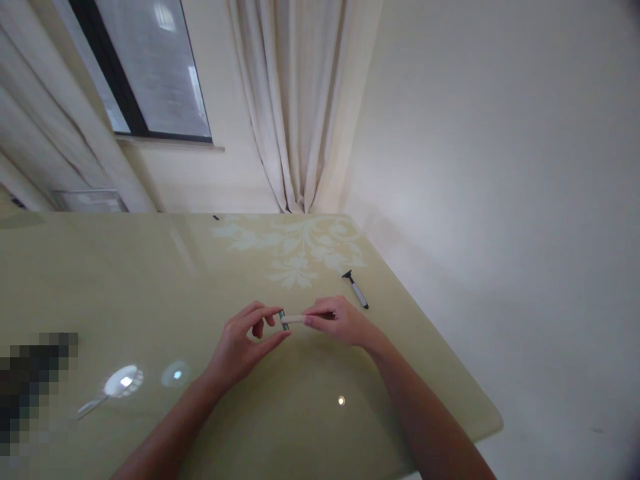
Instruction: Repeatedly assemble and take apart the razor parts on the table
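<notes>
The razor is judged light, stiff; right hand pinches its handle, left hand its green head; hold by handle, blades sharp.

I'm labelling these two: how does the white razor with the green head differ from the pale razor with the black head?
The green-headed white razor is pinched between the left hand and right hand; the black-headed razor lies untouched on the yellow-green table. The green-headed one points sideways; the black-headed one slants away. Both are slim with pale handles.
</notes>
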`<state>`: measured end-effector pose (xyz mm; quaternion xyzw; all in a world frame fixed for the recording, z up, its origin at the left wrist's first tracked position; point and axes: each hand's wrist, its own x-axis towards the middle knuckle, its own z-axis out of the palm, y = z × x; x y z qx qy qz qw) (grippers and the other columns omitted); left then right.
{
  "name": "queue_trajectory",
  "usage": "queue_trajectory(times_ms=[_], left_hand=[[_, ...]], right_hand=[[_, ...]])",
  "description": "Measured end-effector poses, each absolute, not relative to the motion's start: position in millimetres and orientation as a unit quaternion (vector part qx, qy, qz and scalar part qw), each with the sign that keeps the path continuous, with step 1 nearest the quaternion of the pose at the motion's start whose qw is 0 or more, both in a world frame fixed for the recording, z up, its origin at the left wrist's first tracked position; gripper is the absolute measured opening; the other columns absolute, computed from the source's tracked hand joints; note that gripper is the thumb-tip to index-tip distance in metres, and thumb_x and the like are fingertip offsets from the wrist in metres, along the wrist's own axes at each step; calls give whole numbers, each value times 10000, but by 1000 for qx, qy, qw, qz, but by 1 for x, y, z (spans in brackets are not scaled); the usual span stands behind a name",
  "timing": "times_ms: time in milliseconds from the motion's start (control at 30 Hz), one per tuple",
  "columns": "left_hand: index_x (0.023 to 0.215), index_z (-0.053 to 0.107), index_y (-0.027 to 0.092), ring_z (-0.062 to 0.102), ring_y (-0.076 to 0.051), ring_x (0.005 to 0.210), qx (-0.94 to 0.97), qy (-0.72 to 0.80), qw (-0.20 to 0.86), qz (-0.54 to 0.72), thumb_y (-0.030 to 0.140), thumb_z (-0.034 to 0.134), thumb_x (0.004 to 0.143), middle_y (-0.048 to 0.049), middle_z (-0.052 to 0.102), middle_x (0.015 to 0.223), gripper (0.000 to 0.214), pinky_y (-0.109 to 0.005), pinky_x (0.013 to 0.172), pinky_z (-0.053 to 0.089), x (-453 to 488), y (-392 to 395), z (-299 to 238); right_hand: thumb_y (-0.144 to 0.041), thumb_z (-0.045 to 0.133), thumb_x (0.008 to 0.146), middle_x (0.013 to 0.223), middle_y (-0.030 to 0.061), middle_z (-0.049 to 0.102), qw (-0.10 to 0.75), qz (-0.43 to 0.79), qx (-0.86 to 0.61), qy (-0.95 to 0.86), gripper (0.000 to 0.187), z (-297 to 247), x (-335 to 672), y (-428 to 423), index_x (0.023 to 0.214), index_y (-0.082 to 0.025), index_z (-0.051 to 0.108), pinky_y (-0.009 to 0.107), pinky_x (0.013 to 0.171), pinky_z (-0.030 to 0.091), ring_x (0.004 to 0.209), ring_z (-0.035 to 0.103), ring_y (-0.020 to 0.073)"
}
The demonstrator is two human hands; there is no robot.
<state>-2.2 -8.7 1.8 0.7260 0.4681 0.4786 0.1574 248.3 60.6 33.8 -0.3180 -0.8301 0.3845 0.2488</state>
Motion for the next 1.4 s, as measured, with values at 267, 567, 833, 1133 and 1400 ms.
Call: queue_trajectory(times_ms=[267,567,833,1133,1400], left_hand=[[1141,737,238,516,-94,591,728,461,161,481,348,790,859,4,646,828,307,-226,589,492,-3,-9,3],[1126,737,233,514,-91,586,730,457,164,481,335,803,849,12,637,811,303,-216,573,475,-4,-10,1],[1117,737,232,514,-88,588,728,460,171,479,334,805,846,16,634,814,299,-215,582,473,-5,-8,0],[1059,753,222,518,-95,586,720,463,204,474,341,810,830,16,641,793,265,-220,571,467,-4,-8,-1],[1102,749,235,520,-96,595,712,467,219,476,347,796,843,12,641,807,286,-227,586,468,-4,-7,-1]], right_hand=[[-476,648,971,757,31,691,243,397,-315,-827,361,32,244,59,1030,-169,829,237,595,393,662,555,134],[-421,655,973,752,29,668,266,375,-316,-830,315,31,242,59,1041,-169,832,237,601,384,657,546,126],[-480,621,988,704,16,654,251,384,-328,-826,386,29,242,59,998,-157,833,241,582,350,636,508,124],[-454,629,986,710,14,650,268,366,-335,-825,359,30,241,59,998,-161,836,237,588,347,644,515,123],[-417,641,980,744,29,666,301,342,-343,-822,327,31,242,58,1000,-153,834,240,602,367,661,537,128]])
